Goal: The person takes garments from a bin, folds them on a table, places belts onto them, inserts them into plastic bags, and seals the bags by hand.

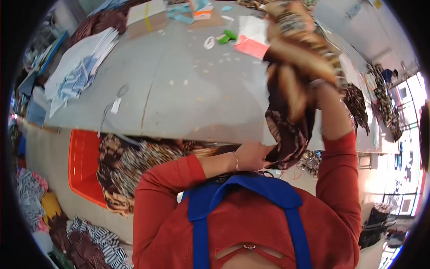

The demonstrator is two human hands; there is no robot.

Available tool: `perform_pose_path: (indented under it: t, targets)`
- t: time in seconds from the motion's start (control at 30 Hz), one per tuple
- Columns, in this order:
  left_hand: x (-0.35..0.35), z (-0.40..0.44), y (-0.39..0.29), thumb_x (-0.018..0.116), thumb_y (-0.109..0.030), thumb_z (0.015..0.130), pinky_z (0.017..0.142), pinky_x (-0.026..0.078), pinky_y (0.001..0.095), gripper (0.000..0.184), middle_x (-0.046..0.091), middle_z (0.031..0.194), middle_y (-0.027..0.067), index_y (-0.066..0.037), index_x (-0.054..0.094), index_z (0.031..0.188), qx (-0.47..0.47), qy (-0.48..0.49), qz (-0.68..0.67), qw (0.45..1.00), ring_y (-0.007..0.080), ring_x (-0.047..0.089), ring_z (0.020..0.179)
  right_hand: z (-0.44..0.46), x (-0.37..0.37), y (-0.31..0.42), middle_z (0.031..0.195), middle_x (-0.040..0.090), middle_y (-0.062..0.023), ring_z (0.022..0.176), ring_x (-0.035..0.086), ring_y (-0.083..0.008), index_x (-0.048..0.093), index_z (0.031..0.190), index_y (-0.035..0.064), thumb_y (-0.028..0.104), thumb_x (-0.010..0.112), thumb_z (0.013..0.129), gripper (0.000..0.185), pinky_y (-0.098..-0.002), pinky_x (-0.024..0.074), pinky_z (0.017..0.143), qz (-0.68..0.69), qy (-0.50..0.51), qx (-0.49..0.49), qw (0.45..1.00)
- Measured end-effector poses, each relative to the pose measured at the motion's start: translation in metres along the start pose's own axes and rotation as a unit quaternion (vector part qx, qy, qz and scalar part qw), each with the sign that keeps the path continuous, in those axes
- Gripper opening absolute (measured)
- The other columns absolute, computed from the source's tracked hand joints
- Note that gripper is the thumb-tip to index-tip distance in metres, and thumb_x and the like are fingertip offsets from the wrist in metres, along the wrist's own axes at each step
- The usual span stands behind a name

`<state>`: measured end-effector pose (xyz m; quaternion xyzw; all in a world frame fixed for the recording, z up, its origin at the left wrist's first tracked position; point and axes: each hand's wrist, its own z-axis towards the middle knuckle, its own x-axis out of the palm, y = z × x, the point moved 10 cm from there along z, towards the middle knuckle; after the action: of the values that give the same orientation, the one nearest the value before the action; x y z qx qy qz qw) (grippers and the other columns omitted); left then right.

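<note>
A dark brown garment or cloth with a tan animal-like print (pixel 291 130) runs from near my chest up over the right part of the table, its upper part smeared by motion. My left hand (pixel 251 157), a thin bracelet on its wrist, is closed on the lower end of this cloth at the table's front edge. Raised over the table, my right hand (pixel 319 85) is among the blurred folds; its fingers cannot be made out. Whether the piece is a finished garment is unclear.
On the grey table (pixel 188 103) lie white papers (pixel 85 62), a green object (pixel 227 36), a white-and-pink packet (pixel 251 38) and a looped cord with a tag (pixel 115 105). An orange-red bin (pixel 83 166) below holds printed cloth. Fabric heaps (pixel 96 242) lie on the floor at left.
</note>
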<state>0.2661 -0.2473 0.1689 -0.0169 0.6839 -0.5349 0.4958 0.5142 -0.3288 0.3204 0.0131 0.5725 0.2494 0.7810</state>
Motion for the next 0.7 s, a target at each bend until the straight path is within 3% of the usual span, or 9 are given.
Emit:
perform_pose_path:
  t: [0.1,0.2,0.37,0.43,0.47,0.5,0.53,0.57,0.7]
  targets:
    - [0.060,0.035,0.033,0.063,-0.047,0.082,0.070,0.049,0.0469,0.048,0.065,0.081,0.0222,-0.002,0.060,0.100,0.005,0.152,-0.097,0.984,0.0412,0.063,0.076,-0.032,0.102,-0.047,0.113,0.059,-0.0213,0.109,0.055,-0.0331,0.061,0.112,0.0058,0.032,0.058,0.086,0.038,-0.0425,0.0500,0.085,-0.023,0.102,0.045,0.993]
    - [0.093,0.037,0.067,0.062,-0.046,0.085,0.072,0.051,0.0418,0.044,0.066,0.084,0.0201,-0.002,0.065,0.095,-0.113,0.317,0.000,0.942,0.0351,0.066,0.079,-0.106,0.202,-0.082,0.114,0.058,-0.0223,0.110,0.054,-0.0340,0.062,0.112,0.0063,0.032,0.058,0.085,0.038,-0.0429,0.0501,0.085,-0.049,0.256,0.098,0.960]
    - [0.028,0.067,0.122,0.058,-0.035,0.089,0.066,0.050,0.0328,0.034,0.068,0.083,0.0136,-0.003,0.066,0.087,-0.178,0.128,-0.092,0.971,0.0169,0.066,0.075,-0.208,0.219,-0.087,0.112,0.058,-0.0241,0.111,0.053,-0.0380,0.062,0.111,0.0076,0.032,0.059,0.083,0.037,-0.0461,0.0500,0.084,0.038,0.361,0.146,0.920]
    - [-0.041,0.079,0.154,0.061,-0.029,0.088,0.064,0.049,0.0310,0.025,0.066,0.077,0.0106,-0.004,0.065,0.087,-0.241,-0.129,-0.052,0.961,0.0155,0.062,0.069,-0.230,0.222,-0.096,0.115,0.057,-0.0239,0.109,0.052,-0.0427,0.061,0.114,0.0109,0.031,0.060,0.082,0.038,-0.0484,0.0487,0.087,0.114,0.375,0.086,0.916]
    - [-0.070,0.088,0.161,0.065,-0.023,0.086,0.063,0.049,0.0308,0.020,0.064,0.075,0.0094,-0.005,0.064,0.092,-0.185,-0.237,-0.031,0.953,0.0165,0.060,0.064,-0.231,0.213,-0.099,0.116,0.057,-0.0232,0.109,0.052,-0.0423,0.060,0.116,0.0112,0.031,0.060,0.081,0.040,-0.0477,0.0486,0.088,0.132,0.347,0.040,0.928]
    - [-0.088,0.092,0.176,0.068,-0.024,0.083,0.070,0.049,0.0347,0.030,0.064,0.090,0.0116,-0.004,0.060,0.103,-0.229,-0.297,0.008,0.927,0.0221,0.061,0.077,-0.232,0.203,-0.100,0.117,0.058,-0.0225,0.109,0.052,-0.0419,0.060,0.118,0.0115,0.032,0.061,0.081,0.042,-0.0471,0.0484,0.088,0.150,0.317,-0.006,0.936]
    - [-0.102,0.102,0.170,0.067,-0.038,0.082,0.082,0.047,0.0417,0.051,0.058,0.111,0.0172,-0.002,0.054,0.116,-0.211,-0.337,0.122,0.910,0.0330,0.056,0.099,-0.231,0.193,-0.101,0.118,0.058,-0.0218,0.109,0.051,-0.0414,0.059,0.120,0.0118,0.032,0.061,0.080,0.044,-0.0464,0.0483,0.089,0.167,0.286,-0.050,0.942]
    - [-0.100,0.120,0.169,0.070,-0.038,0.080,0.087,0.045,0.0419,0.058,0.056,0.114,0.0184,-0.001,0.051,0.120,-0.185,-0.331,0.132,0.916,0.0341,0.054,0.104,-0.227,0.174,-0.100,0.112,0.063,-0.0171,0.100,0.058,-0.0354,0.057,0.125,0.0119,0.031,0.064,0.079,0.050,-0.0427,0.0493,0.086,0.157,0.220,-0.102,0.957]
    - [-0.071,0.204,0.142,0.066,-0.050,0.079,0.090,0.045,0.0443,0.076,0.056,0.116,0.0228,0.000,0.044,0.131,-0.138,-0.232,0.194,0.943,0.0389,0.053,0.107,-0.246,0.234,-0.185,0.093,0.068,-0.0104,0.075,0.061,-0.0208,0.056,0.121,0.0035,0.028,0.067,0.079,0.050,-0.0359,0.0500,0.073,0.357,0.478,0.170,0.784]
